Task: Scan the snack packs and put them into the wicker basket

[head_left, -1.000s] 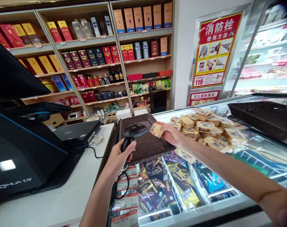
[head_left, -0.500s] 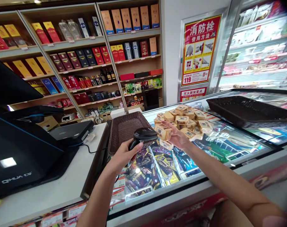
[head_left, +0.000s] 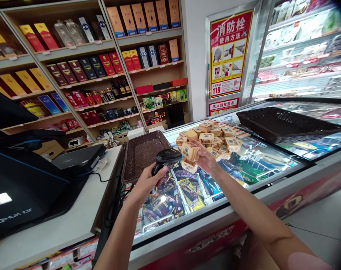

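Note:
My left hand [head_left: 146, 183] is wrapped around the handle of a black handheld barcode scanner [head_left: 168, 155], whose head points toward a packet on the right. Pinched in my right hand [head_left: 207, 160] is that clear-wrapped packet of pale, biscuit-like food [head_left: 189, 151], its barcode label facing the scanner. Only a small gap separates the scanner head and the packet. A similar packet [head_left: 189, 165] lies just below it on the freezer's glass top. Behind my right hand, a pile of matching packets [head_left: 206, 138] sits on the glass, partly covered by my fingers.
A brown woven basket [head_left: 139, 155] stands left of the scanner, and a dark basket [head_left: 285, 125] lies at right on the freezer [head_left: 232, 210]. Bagged goods show through the glass. At left, a counter [head_left: 83, 213] holds a black register [head_left: 24, 180]. Shelves of boxes [head_left: 88, 69] line the back.
The view has turned slightly right, so everything appears farther left. Both hands keep their grips, with the scanner and packet still close together.

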`<state>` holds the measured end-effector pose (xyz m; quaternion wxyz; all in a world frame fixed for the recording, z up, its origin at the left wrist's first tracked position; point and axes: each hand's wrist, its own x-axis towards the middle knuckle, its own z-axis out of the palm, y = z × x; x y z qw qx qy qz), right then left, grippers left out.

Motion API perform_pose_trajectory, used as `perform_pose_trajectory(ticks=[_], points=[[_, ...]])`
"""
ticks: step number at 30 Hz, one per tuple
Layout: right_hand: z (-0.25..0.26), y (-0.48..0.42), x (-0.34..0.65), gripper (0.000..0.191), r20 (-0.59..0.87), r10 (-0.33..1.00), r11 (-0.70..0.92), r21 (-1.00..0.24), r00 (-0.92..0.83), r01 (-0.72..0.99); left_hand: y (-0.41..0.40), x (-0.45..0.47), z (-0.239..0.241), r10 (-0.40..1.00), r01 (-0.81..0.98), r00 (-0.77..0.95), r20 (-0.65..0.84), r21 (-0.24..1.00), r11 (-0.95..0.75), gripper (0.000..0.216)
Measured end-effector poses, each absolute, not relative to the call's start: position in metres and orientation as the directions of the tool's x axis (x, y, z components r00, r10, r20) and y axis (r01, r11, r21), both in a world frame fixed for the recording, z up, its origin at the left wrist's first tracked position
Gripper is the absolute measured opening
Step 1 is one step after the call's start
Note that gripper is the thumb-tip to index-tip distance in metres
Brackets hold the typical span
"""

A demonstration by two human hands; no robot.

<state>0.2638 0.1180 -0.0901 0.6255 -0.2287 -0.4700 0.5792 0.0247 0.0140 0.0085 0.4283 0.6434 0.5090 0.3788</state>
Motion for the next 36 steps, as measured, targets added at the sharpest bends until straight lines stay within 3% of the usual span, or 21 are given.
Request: perform_pose_trajectory(ticks=[4, 8, 13, 16, 21, 25, 30, 36], points=[[-0.092, 0.131, 0.279, 0.072, 0.419, 0.896, 0.441, -0.810, 0.146, -0.385, 0.023, 0.026, 0.000, 0.989, 0.297, 0.125, 0.072, 0.949, -0.107, 0.046], [-0.100, 0.140, 0.289, 0.079, 0.515, 0.829, 0.545, -0.832, 0.219, -0.106, 0.038, 0.030, -0.004, 0.990, 0.289, 0.067, 0.124, 0.947, -0.138, 0.047], [-0.105, 0.138, 0.291, 0.059, 0.645, 0.733, 0.539, -0.745, 0.217, 0.393, 0.066, 0.033, -0.016, 0.974, 0.244, -0.013, 0.228, 0.945, -0.218, 0.049], [-0.108, 0.138, 0.285, 0.047, 0.678, 0.705, 0.479, -0.670, 0.206, 0.567, 0.077, 0.031, -0.033, 0.965, 0.259, -0.056, 0.255, 0.937, -0.233, 0.050], [-0.118, 0.141, 0.270, 0.045, 0.633, 0.763, 0.417, -0.635, 0.129, 0.650, 0.089, 0.019, -0.047, 0.953, 0.300, -0.051, 0.298, 0.915, -0.270, 0.048], [-0.126, 0.142, 0.264, 0.044, 0.599, 0.788, 0.369, -0.644, 0.141, 0.670, 0.101, 0.013, -0.024, 0.932, 0.367, 0.052, 0.358, 0.862, -0.351, 0.044], [-0.134, 0.146, 0.260, 0.038, 0.659, 0.735, 0.376, -0.593, 0.160, 0.712, 0.116, 0.014, 0.008, 0.912, 0.324, 0.173, 0.372, 0.853, -0.409, 0.040], [-0.138, 0.152, 0.260, 0.029, 0.761, 0.638, 0.436, -0.483, 0.117, 0.759, 0.126, 0.005, 0.012, 0.930, 0.295, 0.236, 0.282, 0.891, -0.345, 0.041]])
